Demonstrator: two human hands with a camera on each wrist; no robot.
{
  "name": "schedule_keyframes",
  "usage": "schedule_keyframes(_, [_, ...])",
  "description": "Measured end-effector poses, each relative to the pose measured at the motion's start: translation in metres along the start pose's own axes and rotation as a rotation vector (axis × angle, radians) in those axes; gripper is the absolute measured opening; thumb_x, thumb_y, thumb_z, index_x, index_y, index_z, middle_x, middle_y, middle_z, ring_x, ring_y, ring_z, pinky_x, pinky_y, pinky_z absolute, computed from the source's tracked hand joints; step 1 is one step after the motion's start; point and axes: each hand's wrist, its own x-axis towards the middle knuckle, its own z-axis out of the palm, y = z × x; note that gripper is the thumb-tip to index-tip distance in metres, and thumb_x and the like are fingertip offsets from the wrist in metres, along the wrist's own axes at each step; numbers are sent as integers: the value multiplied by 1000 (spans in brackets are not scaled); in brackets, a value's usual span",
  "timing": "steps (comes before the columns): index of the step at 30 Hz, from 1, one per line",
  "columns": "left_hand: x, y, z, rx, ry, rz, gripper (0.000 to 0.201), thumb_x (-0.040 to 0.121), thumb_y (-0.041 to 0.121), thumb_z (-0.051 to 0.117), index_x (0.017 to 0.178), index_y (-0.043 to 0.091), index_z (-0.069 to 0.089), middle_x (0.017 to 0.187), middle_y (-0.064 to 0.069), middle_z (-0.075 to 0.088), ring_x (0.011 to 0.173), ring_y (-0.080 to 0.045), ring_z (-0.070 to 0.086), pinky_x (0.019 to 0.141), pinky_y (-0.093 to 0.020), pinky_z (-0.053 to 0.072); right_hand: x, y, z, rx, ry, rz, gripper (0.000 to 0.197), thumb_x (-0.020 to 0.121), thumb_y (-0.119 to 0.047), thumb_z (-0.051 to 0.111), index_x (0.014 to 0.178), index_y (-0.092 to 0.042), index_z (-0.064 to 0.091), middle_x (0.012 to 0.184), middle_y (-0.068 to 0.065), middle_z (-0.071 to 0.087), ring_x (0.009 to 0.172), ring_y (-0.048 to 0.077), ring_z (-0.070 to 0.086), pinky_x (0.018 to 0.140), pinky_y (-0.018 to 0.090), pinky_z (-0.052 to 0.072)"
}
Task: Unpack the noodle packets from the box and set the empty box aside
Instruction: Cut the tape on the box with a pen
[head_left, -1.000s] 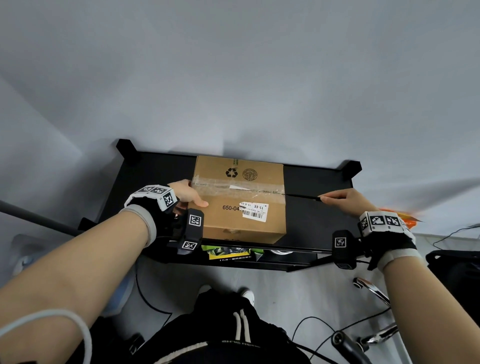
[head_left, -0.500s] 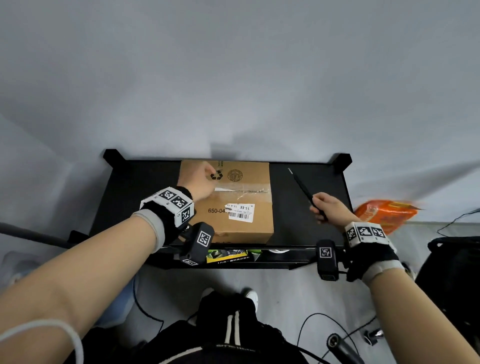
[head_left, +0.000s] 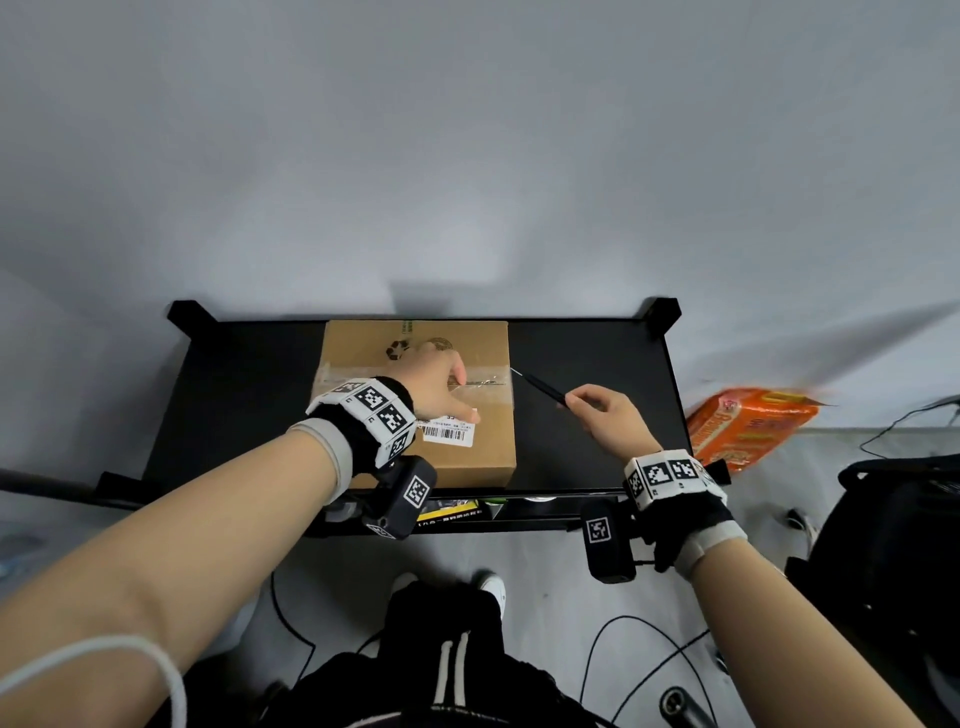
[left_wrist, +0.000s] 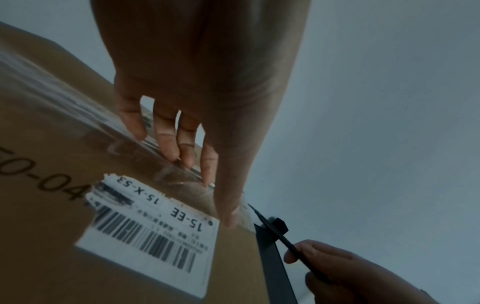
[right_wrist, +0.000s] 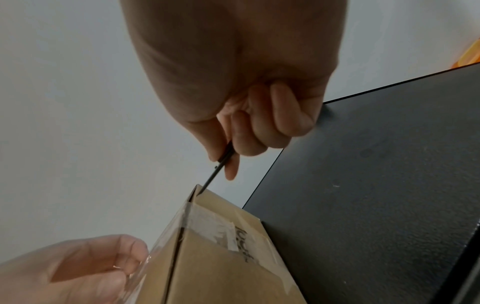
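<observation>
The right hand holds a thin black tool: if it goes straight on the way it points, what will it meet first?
Most likely the taped seam at the cardboard box's right top edge: the right hand aims the black tool there, the tip apparently already touching it.

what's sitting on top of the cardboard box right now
Clear tape along the seam, a barcode label, and the left hand pressing down. The box is closed, so its contents are hidden.
</observation>
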Motion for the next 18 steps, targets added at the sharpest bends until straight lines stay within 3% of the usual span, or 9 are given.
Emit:
schedule_keyframes(6, [-4, -2, 9, 145, 39, 11, 76, 53, 57, 79, 114, 27, 44, 126, -5, 44, 119, -25, 40, 96, -43, 35, 2, 0, -1, -24, -2, -8, 19, 91, -26, 52, 83, -21, 68, 41, -26, 53, 52, 6, 42, 52, 19, 31])
schedule_keyframes(11, [0, -3, 9, 79, 38, -13, 71, 55, 51, 81, 112, 26, 47, 127, -5, 43, 122, -26, 40, 101, -46, 33, -4, 7, -10, -70, -110, -10, 22, 91, -29, 52, 81, -31, 71, 57, -6, 49, 50, 8, 36, 51, 20, 29])
schedule_keyframes(14, [0, -3, 9, 66, 38, -15, 71, 56, 50, 82, 113, 26, 47, 128, -6, 43, 123, -25, 39, 102, -46, 32, -7, 15, -11, -58, -163, -3, 22, 90, -30, 54, 78, -35, 72, 66, -2, 57, 57, 9, 40, 58, 22, 32])
schedule_keyframes(16, [1, -4, 9, 62, 41, -13, 71, 56, 50, 82, 113, 26, 47, 128, -6, 43, 122, -25, 40, 102, -46, 32, -12, 19, -16, -36, -192, 26, 21, 91, -26, 55, 80, -30, 73, 61, -12, 61, 53, 3, 42, 56, 16, 34])
schedule_keyframes(18, [1, -5, 9, 60, 44, -9, 70, 56, 50, 81, 113, 26, 47, 128, -6, 43, 122, -25, 40, 102, -46, 32, -19, 25, -29, 8, -176, 72, 20, 93, -21, 53, 84, -20, 71, 43, -13, 52, 37, 0, 39, 41, 8, 29])
